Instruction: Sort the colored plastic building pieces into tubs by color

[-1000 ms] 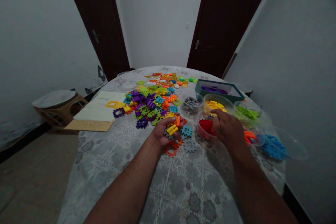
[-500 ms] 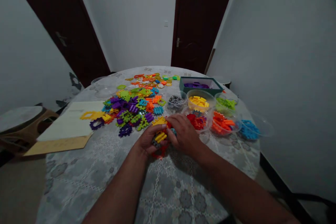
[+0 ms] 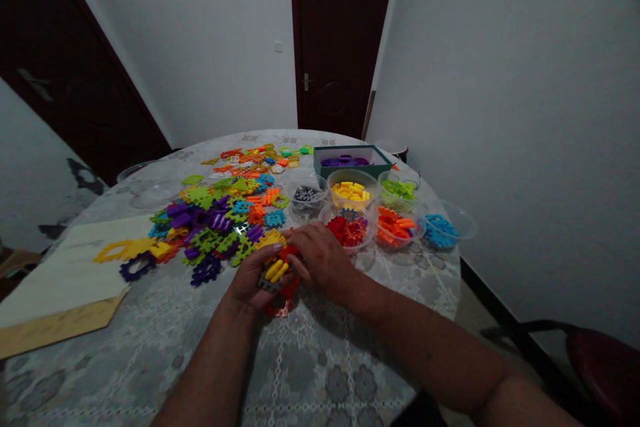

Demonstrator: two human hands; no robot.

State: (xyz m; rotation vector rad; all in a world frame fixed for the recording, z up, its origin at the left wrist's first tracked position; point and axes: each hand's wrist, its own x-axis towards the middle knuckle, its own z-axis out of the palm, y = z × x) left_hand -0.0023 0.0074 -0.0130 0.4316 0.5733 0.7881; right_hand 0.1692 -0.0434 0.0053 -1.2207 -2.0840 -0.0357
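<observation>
My left hand point(image 3: 254, 277) is wrapped round a small cluster of plastic building pieces point(image 3: 276, 271), with yellow, grey and red parts showing. From the other side my right hand point(image 3: 320, 257) grips the cluster's red part, its fingers bent over and partly hiding it. Beneath the hands, an orange-red piece point(image 3: 280, 309) lies on the tablecloth. Just left of my left hand spreads a heap of interlocking pieces point(image 3: 220, 217) in purple, green, blue and orange. The bowl of red pieces point(image 3: 345, 232) stands just beyond my right hand.
Clear bowls hold grey pieces point(image 3: 309, 193), yellow pieces point(image 3: 351, 191), green pieces point(image 3: 399, 189), orange pieces point(image 3: 395, 225) and blue pieces point(image 3: 441, 231). Behind them stands a dark green box point(image 3: 320, 165) with purple pieces. Paper sheets point(image 3: 75, 267) lie at the left. More small pieces point(image 3: 255, 160) are scattered at the back.
The view has swung to the right, so everything on the table sits further left. Both hands still hold the cluster, with little visible change in grip.
</observation>
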